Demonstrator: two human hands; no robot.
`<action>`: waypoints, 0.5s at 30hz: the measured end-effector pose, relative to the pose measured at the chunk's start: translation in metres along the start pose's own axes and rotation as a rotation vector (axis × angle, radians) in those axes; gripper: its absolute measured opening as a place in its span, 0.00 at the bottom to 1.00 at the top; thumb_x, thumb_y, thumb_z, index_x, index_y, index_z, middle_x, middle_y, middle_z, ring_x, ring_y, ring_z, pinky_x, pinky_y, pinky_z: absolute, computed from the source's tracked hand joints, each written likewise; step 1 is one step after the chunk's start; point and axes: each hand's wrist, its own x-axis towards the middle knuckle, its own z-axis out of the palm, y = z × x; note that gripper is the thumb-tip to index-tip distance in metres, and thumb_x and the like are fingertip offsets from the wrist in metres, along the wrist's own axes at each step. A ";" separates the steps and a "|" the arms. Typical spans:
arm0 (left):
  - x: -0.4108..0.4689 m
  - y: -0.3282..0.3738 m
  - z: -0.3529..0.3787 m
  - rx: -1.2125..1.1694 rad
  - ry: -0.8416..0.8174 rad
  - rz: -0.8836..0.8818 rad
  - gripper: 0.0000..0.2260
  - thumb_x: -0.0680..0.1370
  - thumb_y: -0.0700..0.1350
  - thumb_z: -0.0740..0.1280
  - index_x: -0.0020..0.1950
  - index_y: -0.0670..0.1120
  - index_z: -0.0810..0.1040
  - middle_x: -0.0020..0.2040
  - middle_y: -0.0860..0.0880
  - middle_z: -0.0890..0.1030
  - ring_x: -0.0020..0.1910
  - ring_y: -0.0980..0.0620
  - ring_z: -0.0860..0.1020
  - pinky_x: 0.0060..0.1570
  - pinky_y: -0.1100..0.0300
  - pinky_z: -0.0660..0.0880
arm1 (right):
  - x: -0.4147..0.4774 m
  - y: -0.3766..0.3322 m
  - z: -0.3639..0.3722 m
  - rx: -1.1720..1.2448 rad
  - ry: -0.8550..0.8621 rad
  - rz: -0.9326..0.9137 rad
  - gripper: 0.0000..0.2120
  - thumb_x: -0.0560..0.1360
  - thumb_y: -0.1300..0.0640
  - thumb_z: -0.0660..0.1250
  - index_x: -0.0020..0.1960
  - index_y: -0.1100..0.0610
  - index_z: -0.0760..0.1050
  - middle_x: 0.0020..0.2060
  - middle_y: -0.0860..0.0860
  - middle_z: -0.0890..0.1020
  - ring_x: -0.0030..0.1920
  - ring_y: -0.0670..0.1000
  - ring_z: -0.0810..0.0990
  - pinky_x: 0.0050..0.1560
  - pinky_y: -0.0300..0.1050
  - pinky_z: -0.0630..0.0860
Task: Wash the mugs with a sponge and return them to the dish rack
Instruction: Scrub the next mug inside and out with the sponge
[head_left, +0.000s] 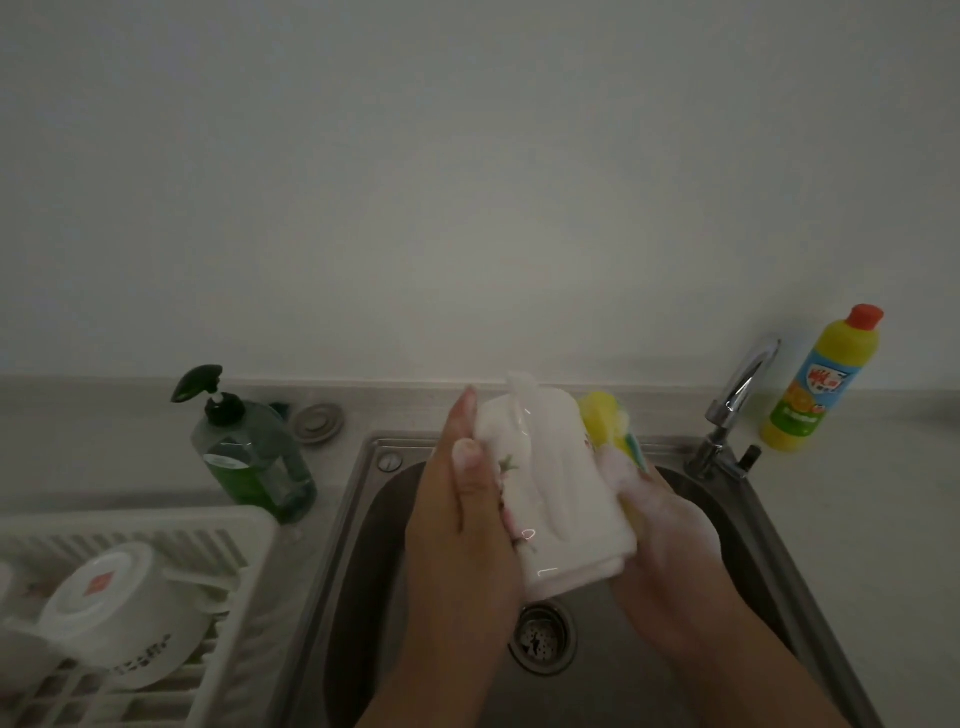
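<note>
Left hand (462, 525) grips a white mug (550, 499) over the sink (358, 545), fingers (461, 415) curled round it — right hand (670, 561), soapy, fingers closed on a yellow sponge (605, 421) against the mug.

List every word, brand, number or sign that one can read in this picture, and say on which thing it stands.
Nothing can be read with certainty.
Yellow bottle: label with a red-and-white logo, too blurred to read.
Upturned cup in the dish rack: a red mark on its base and dark letters on its side, both blurred.
Green pump bottle: pale label, unreadable.
Mug: flower pattern only, no text.
</note>
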 end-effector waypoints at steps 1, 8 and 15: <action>0.001 0.001 0.003 0.055 -0.009 -0.022 0.21 0.73 0.63 0.51 0.65 0.66 0.68 0.49 0.76 0.74 0.47 0.80 0.72 0.44 0.81 0.69 | -0.001 0.000 0.000 0.016 -0.003 -0.006 0.18 0.72 0.56 0.62 0.59 0.59 0.77 0.52 0.58 0.83 0.51 0.55 0.83 0.46 0.49 0.81; 0.013 -0.008 0.008 0.208 -0.126 -0.268 0.44 0.56 0.73 0.66 0.70 0.63 0.63 0.58 0.58 0.78 0.53 0.54 0.80 0.54 0.48 0.78 | -0.007 0.006 -0.001 -0.125 0.034 -0.121 0.13 0.73 0.59 0.65 0.57 0.55 0.80 0.51 0.57 0.84 0.52 0.58 0.83 0.46 0.49 0.81; 0.021 -0.037 0.004 -0.008 0.063 -0.605 0.19 0.77 0.62 0.58 0.49 0.50 0.80 0.44 0.46 0.85 0.44 0.44 0.84 0.51 0.41 0.79 | 0.005 0.018 -0.019 -0.370 0.345 -0.207 0.10 0.72 0.58 0.69 0.51 0.46 0.81 0.46 0.50 0.85 0.48 0.52 0.84 0.51 0.56 0.80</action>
